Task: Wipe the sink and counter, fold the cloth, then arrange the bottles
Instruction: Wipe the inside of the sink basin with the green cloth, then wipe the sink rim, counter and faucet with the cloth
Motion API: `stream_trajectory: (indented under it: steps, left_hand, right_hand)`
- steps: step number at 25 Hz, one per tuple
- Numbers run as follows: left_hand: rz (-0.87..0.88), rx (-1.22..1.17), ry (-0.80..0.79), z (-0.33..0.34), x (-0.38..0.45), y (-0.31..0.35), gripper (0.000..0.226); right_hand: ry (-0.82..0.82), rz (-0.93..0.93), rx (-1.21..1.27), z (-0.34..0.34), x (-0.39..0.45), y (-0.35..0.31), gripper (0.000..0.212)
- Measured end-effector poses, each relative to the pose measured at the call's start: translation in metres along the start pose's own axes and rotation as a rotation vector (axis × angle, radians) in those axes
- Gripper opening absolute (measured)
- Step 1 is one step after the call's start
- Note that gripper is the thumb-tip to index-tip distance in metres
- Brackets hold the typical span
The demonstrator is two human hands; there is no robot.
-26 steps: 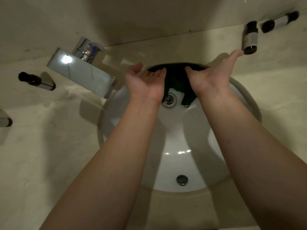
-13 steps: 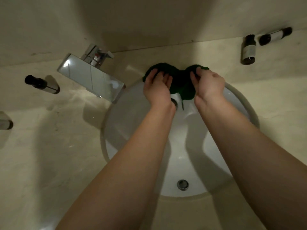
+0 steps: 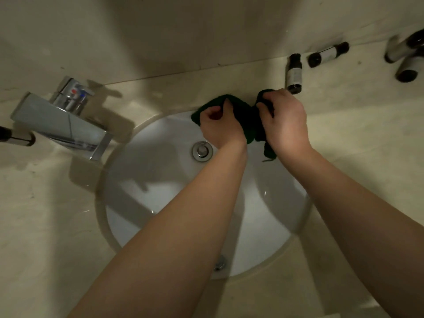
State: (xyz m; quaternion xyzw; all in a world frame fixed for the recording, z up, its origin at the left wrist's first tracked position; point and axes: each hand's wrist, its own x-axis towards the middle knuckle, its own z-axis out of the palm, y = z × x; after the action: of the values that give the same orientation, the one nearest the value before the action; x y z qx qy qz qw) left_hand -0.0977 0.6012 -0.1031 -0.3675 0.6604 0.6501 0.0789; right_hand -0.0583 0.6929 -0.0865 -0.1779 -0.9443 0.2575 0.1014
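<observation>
A dark green cloth (image 3: 249, 121) hangs bunched over the far rim of the white round sink (image 3: 160, 187). My left hand (image 3: 219, 126) grips its left part and my right hand (image 3: 284, 121) grips its right part, fingers curled into the fabric. Small dark bottles with pale labels lie on the beige counter (image 3: 46, 226) at the far right: one bottle (image 3: 294, 73) just beyond my right hand, a second bottle (image 3: 328, 54) behind it, and two larger bottles (image 3: 407, 56) at the frame edge.
A chrome faucet (image 3: 62, 120) juts over the sink's left side. Another dark bottle (image 3: 16, 137) lies at the far left edge. The drain (image 3: 202, 150) sits in the basin and an overflow hole (image 3: 219, 265) near the front. A wall rises behind the counter.
Both hands went from open, laid on the cloth in the basin, to gripping it. They lifted it up to the far rim and to the right.
</observation>
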Motion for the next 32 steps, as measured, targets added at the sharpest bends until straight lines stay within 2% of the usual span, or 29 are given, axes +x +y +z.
stream_trajectory:
  steps: [4,7,9,12,16,18,22,25,27,32]
  left_hand:
    - [0.033,0.026,-0.065,0.013,-0.013,-0.01,0.024]
    - [0.059,0.124,-0.175,0.021,-0.033,-0.022,0.021]
    - [0.103,0.223,-0.281,0.021,-0.056,-0.037,0.014]
    - [0.115,0.239,-0.436,0.011,-0.082,-0.067,0.009]
    - [0.095,0.269,-0.726,-0.015,-0.117,-0.1,0.039]
    - [0.144,0.313,-0.822,-0.029,-0.127,-0.11,0.044]
    - [0.259,0.48,-0.865,-0.036,-0.123,-0.108,0.051]
    - [0.268,0.53,-0.912,-0.032,-0.128,-0.094,0.071]
    - [0.29,0.586,-0.964,-0.024,-0.131,-0.089,0.074]
    - [0.208,0.569,-0.857,0.003,-0.129,-0.087,0.074]
  right_hand:
    - [-0.168,-0.223,-0.117,-0.011,-0.004,0.017,0.026]
    - [-0.176,-0.217,-0.143,-0.026,-0.016,0.036,0.02]
    - [-0.163,-0.17,-0.155,-0.04,-0.036,0.052,0.018]
    - [-0.133,-0.033,-0.145,-0.057,-0.072,0.072,0.019]
    - [-0.047,0.14,-0.169,-0.073,-0.113,0.088,0.024]
    - [-0.005,0.196,-0.203,-0.077,-0.13,0.086,0.026]
    - [0.098,0.21,-0.165,-0.076,-0.145,0.077,0.023]
    - [0.032,0.092,-0.165,-0.073,-0.152,0.083,0.028]
    - [0.001,0.036,-0.195,-0.071,-0.15,0.092,0.035]
    - [-0.011,-0.125,-0.199,-0.066,-0.103,0.108,0.028]
